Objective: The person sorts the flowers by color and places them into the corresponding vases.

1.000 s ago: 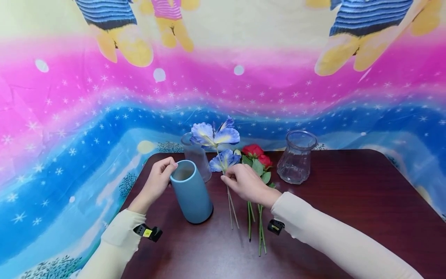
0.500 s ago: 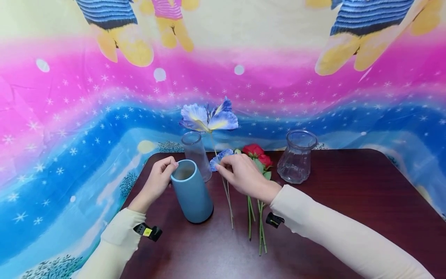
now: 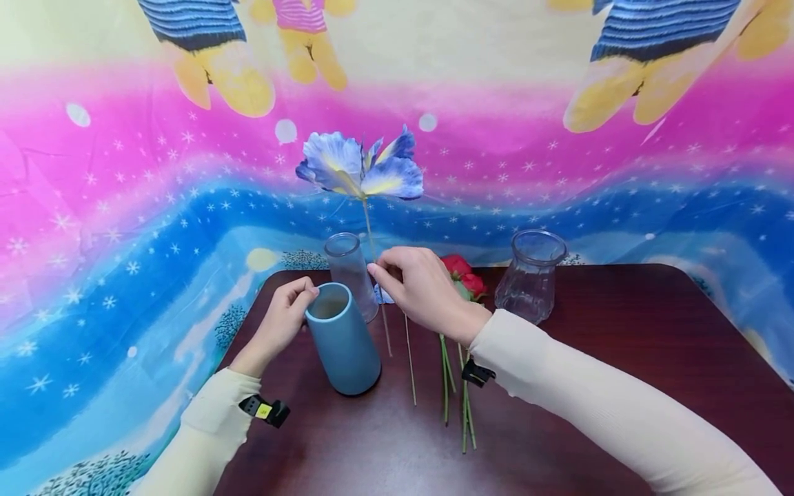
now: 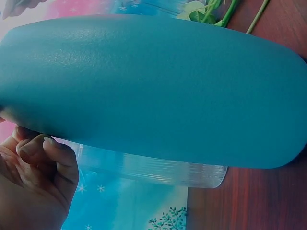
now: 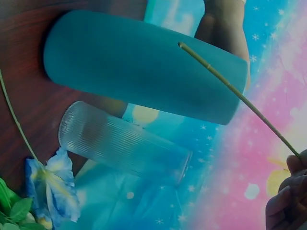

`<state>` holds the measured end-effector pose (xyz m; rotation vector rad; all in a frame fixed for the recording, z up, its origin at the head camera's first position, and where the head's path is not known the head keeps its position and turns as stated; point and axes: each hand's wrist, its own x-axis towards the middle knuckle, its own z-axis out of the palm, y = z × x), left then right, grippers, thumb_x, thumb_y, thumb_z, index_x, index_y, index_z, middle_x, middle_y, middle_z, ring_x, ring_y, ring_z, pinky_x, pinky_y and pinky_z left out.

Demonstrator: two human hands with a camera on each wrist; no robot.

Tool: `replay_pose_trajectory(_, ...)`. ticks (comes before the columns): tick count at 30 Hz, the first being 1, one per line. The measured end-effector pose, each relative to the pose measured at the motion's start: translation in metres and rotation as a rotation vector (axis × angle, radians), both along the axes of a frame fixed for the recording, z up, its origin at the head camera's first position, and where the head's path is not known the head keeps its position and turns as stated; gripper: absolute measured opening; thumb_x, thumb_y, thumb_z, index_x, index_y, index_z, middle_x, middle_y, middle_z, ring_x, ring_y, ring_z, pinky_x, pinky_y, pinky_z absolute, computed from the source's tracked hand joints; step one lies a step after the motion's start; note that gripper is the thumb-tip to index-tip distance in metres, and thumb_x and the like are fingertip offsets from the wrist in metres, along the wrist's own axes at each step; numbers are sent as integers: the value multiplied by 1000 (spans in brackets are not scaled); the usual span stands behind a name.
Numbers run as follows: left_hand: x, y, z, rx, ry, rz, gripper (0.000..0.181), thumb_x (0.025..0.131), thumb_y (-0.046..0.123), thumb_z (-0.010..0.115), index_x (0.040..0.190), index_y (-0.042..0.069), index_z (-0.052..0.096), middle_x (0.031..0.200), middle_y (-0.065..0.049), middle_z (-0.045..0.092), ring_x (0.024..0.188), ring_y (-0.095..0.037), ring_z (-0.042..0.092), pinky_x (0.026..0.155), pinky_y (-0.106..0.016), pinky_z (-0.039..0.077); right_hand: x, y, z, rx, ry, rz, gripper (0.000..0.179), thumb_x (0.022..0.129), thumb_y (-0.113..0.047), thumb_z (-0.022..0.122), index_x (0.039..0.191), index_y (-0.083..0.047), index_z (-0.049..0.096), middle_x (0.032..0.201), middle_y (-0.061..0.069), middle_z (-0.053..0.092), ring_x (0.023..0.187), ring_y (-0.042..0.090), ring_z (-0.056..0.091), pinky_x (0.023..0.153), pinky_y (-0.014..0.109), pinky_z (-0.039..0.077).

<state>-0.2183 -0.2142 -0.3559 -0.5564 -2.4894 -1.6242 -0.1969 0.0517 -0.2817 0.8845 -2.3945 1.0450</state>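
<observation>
At its rim, my left hand pinches a tall blue vase, which stands on the table with its mouth up. My right hand pinches the thin stem of a blue iris held upright to the right of the vase. The iris's bare stem end hangs above the table, apart from the vase; in the right wrist view this stem crosses in front of the vase. A second blue iris lies on the table, its bloom mostly hidden behind my right hand in the head view.
Behind the blue vase stands a ribbed clear glass vase. Red roses with green stems lie right of centre. A wide-rimmed glass vase stands farther right on the dark wooden table. A printed cloth hangs behind.
My right hand has lifted the iris up and to the left, separating it from the second iris, which stays on the table. The left hand and blue vase have hardly moved.
</observation>
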Motion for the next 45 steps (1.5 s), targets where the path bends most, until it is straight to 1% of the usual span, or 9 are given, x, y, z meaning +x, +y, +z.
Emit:
replay_pose_trajectory(6,1,-1,-1,1,-5,10,33,106,13,44,76,-2,41,59,2,38,48,-13,45,46,-32,44,-6,-10,11,-44,76,15,30,100,-20,64,71,-14,60,60,-1,48,52,11,45,55,29,40)
replay_pose_trajectory(14,-1,1,-2,4,3,7,33,106,13,45,76,-3,43,60,2,40,48,-12,45,46,-32,44,-9,-19,23,-57,155,0,31,99,-19,65,70,-13,58,60,1,45,52,11,43,52,27,35)
replay_pose_trajectory(20,-1,-1,-2,-6,15,12,34,106,14,45,76,-4,44,61,2,40,48,-16,45,47,-30,44,-12,-25,33,-95,178,3,31,100,-20,64,71,-12,57,60,1,44,52,11,43,52,28,35)
replay_pose_trajectory(24,-1,-1,-2,-6,17,11,34,106,13,45,76,-3,44,60,3,39,48,-12,44,46,-30,45,-13,-30,38,-119,190,-10,30,100,-20,64,72,-12,58,62,1,44,54,11,43,54,28,35)
replay_pose_trajectory(30,-1,1,-2,-5,27,0,33,106,12,45,76,-1,44,60,4,39,48,-11,44,46,-30,45,-13,-38,43,-142,219,-23,26,100,-20,64,75,-11,61,64,1,45,56,12,42,54,26,33)
replay_pose_trajectory(34,-1,2,-2,-3,38,-9,33,106,12,45,76,-1,45,61,3,40,48,-12,44,46,-31,45,-12,-42,42,-125,220,-28,24,101,-20,63,78,-11,63,65,1,45,57,12,42,54,26,33)
replay_pose_trajectory(37,-1,2,-1,-7,38,-10,33,106,13,45,77,-2,45,61,2,42,48,-12,45,46,-31,45,-13,-45,38,-93,220,-37,25,101,-21,62,78,-12,63,65,0,46,57,11,42,53,25,33)
replay_pose_trajectory(42,-1,0,-1,-16,28,-9,33,106,12,44,77,-3,45,61,1,44,48,-13,46,46,-31,45,-14,-50,24,-55,218,-37,26,101,-23,62,78,-13,64,66,0,49,57,10,45,50,24,33)
replay_pose_trajectory(45,-2,0,-2,-14,26,-14,33,106,11,44,77,-3,45,61,1,43,48,-13,46,46,-31,45,-14,-54,15,-24,202,-41,28,101,-24,62,75,-14,62,66,-1,49,57,10,45,50,23,33)
